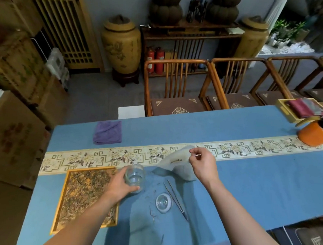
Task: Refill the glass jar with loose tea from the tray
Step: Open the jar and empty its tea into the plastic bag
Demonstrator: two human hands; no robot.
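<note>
Left hand [118,186] around glass jar [135,177]

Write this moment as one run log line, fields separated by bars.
left hand: holds glass jar, looks empty | right hand: pinches translucent sheet | lid: off, on cloth | tea tray: full

Single head-worn wide-angle view, looking forward and down from close above the long blue-clothed table [246,180]; wooden slat-back chairs [176,82] beyond its far edge.
</note>
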